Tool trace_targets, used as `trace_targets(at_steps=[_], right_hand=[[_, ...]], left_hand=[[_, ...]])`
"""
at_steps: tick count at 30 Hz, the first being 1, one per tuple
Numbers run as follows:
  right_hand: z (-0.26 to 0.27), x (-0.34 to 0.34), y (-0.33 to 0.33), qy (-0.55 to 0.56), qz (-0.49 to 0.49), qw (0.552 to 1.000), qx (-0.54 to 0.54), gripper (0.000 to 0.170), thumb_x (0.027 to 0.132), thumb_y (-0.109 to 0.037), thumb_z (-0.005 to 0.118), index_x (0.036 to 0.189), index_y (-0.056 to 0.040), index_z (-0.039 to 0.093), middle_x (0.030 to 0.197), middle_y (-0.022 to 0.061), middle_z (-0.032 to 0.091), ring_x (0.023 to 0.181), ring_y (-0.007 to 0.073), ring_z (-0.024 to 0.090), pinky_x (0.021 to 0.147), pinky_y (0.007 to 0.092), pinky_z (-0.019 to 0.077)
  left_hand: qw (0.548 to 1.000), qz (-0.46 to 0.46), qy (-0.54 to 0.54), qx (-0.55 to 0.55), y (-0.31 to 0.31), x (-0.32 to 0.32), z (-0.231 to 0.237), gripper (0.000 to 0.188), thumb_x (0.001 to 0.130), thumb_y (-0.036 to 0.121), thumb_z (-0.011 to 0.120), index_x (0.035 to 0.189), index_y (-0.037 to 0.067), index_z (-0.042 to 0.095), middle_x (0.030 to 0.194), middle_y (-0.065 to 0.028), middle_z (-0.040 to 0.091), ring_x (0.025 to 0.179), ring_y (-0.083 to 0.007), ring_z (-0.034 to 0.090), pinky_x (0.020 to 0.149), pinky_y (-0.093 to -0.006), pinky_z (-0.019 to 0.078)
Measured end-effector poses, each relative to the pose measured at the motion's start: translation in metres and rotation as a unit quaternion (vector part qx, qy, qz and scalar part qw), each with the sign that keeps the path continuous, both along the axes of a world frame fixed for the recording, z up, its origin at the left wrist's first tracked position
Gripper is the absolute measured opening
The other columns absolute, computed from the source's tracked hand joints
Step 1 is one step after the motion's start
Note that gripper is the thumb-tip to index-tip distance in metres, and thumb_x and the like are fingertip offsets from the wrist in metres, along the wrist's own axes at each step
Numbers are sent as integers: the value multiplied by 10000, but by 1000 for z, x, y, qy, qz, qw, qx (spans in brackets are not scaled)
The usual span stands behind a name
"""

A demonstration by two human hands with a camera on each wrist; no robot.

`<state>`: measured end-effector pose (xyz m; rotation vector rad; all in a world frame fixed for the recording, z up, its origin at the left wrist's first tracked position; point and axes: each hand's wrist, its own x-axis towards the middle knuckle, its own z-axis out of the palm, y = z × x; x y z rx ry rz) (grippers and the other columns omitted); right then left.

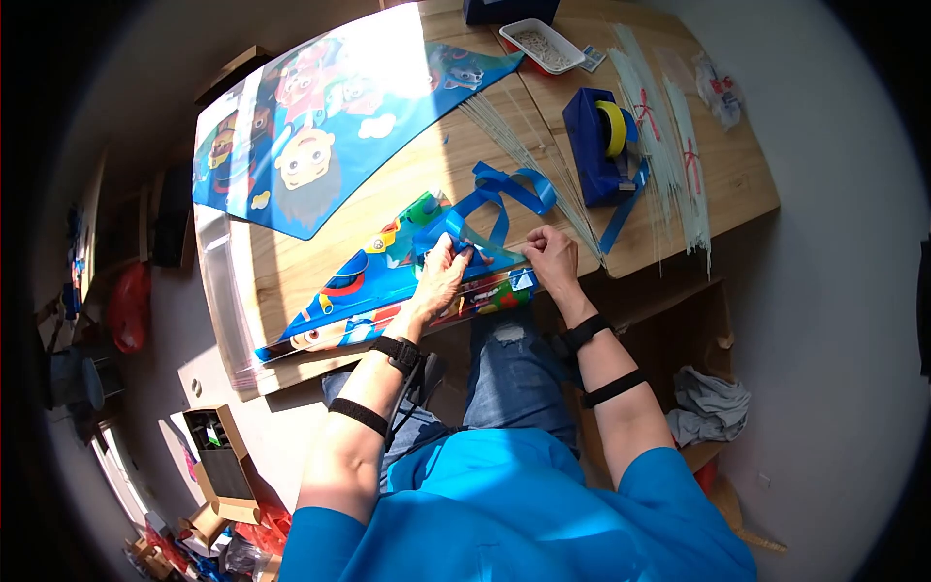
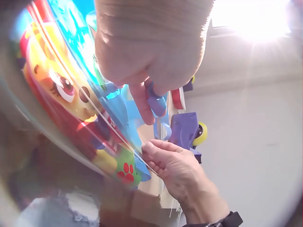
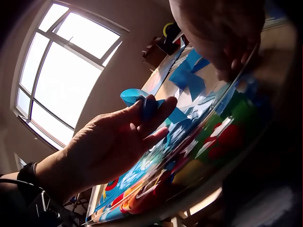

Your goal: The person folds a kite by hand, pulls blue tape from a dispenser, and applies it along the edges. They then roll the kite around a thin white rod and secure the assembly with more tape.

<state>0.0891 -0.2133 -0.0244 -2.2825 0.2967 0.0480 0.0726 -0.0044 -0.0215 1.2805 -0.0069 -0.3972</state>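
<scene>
A folded, colourfully printed plastic sheet (image 1: pixel 361 287) lies along the near table edge. My left hand (image 1: pixel 441 276) is over it, pinching blue ribbon (image 3: pixel 149 109) between thumb and finger, its other fingers fairly straight. Loose loops of the blue ribbon (image 1: pixel 500 181) lie beyond that hand. At the sheet's right end, my right hand (image 1: pixel 552 257) has its thumb and fingers closed together on the edge; the left wrist view shows this right hand (image 2: pixel 177 168) beside a thin pale line along the printed sheet (image 2: pixel 124 165). Exactly what its fingertips pinch is partly hidden.
Another printed sheet (image 1: pixel 349 145) covers the table's far left. Thin sticks (image 1: pixel 533 167) lie right of centre, near a blue tape dispenser (image 1: pixel 589 145). Farther right are tied stick bundles (image 1: pixel 661 145); a white tray (image 1: pixel 543 46) of small pieces stands at the back.
</scene>
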Motion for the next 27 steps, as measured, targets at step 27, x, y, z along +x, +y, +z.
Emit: trace_targets(at_steps=[27], right_hand=[[-20, -5, 4, 5, 107, 992, -71, 198, 728, -199, 754, 697, -15, 687, 948, 222, 614, 972, 389, 576, 859, 471, 472]], left_hand=[[999, 39, -5, -14, -11, 1, -3, 165, 1025, 129, 497, 1165, 42, 500, 1045, -95, 667, 989, -181, 673, 909, -323, 520]])
